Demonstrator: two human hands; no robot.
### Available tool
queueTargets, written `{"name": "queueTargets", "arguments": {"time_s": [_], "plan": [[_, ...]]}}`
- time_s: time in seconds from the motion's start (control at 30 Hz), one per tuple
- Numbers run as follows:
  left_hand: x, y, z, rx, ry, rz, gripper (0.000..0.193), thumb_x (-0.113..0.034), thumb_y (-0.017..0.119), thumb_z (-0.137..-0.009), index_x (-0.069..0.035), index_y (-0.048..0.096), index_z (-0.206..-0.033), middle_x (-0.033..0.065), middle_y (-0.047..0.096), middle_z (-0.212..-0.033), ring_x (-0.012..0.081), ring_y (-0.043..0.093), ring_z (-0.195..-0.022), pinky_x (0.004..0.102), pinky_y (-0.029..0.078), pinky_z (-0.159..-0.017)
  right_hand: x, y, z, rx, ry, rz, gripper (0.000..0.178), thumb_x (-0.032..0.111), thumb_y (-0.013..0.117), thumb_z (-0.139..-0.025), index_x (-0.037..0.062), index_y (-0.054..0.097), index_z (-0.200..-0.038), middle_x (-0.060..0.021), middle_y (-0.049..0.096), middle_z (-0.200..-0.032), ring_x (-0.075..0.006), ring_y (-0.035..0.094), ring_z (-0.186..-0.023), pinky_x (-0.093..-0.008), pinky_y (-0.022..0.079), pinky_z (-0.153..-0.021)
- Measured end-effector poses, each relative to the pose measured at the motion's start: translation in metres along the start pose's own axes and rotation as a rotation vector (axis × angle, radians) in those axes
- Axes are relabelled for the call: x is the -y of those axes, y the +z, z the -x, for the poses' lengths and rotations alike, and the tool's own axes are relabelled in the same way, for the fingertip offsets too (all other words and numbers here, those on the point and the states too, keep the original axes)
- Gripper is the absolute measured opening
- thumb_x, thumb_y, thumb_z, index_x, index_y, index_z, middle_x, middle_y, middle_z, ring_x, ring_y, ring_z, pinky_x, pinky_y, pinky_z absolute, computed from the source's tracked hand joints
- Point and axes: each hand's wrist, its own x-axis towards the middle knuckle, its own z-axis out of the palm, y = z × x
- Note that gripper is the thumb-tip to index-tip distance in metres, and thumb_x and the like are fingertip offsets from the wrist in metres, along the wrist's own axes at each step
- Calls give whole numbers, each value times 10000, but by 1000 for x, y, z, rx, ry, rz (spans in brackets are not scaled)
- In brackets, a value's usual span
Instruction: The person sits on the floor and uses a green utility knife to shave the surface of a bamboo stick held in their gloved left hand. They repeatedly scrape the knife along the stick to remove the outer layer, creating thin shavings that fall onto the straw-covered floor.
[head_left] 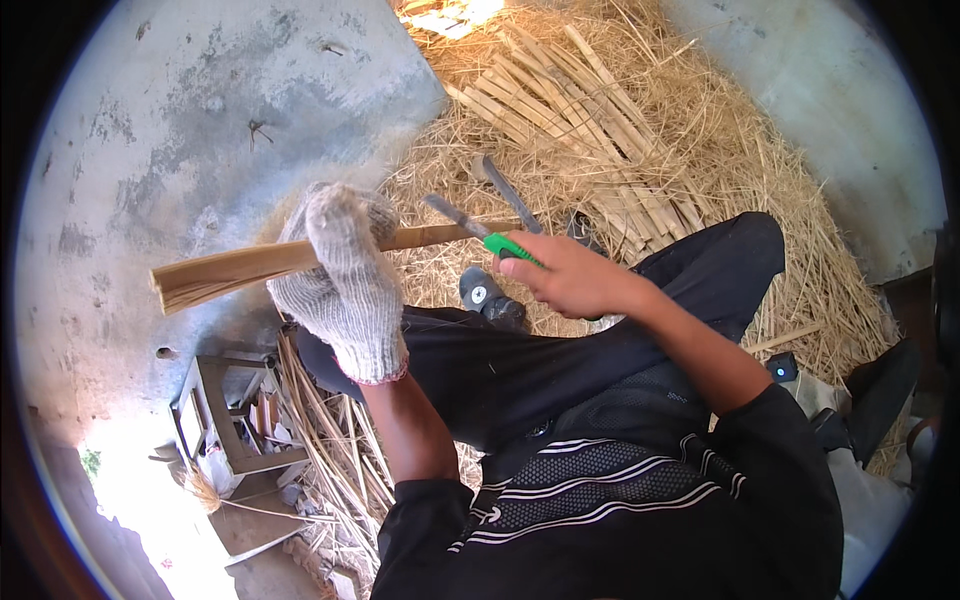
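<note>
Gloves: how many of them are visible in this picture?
1: the whitish knitted glove on the left hand. The right hand, holding a green-handled knife, is bare. Others could lie hidden.

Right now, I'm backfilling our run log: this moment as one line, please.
left hand: gloved, gripping split strip | right hand: bare, holding green-handled knife | beyond: more strips on straw
</note>
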Motion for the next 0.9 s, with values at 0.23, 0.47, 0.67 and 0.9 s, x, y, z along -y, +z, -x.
{"name": "queueTargets", "arguments": {"time_s": [0.23,0.47,0.67,0.9], "plan": [[51,-15,14,-157,380,-772,267,-64,684,-802,3,596,-1046,113,637,-852,180,632,-773,314,503,-682,6,38,4,-419,-279,447,220,229,529,-963,17,476,-986,-219,564,-606,-434,598,-605,-502,486,-629],[35,18,11,-320,339,-498,289,-271,560,-975,-31,517,-821,58,526,-595,120,478,-455,263,425,-392,-44,36,-22,-490,-364,587,217,254,534,-966,41,496,-989,-184,581,-619,-365,591,-535,-444,456,-454],[20,7,-9,-257,476,-368,369,-344,506,-990,-106,460,-712,11,454,-520,89,439,-421,238,375,-373,-21,-5,-13,194,-23,-528,236,301,511,-1002,68,516,-971,32,414,-585,-63,363,-437,-228,286,-396],[-58,-37,-44,-280,573,-104,531,-508,360,-1009,-228,368,-558,-94,310,-442,24,290,-348,197,263,-327,-25,12,2,-125,-78,-673,264,308,535,-998,64,526,-896,68,359,-545,-13,316,-408,-196,252,-370]]}}
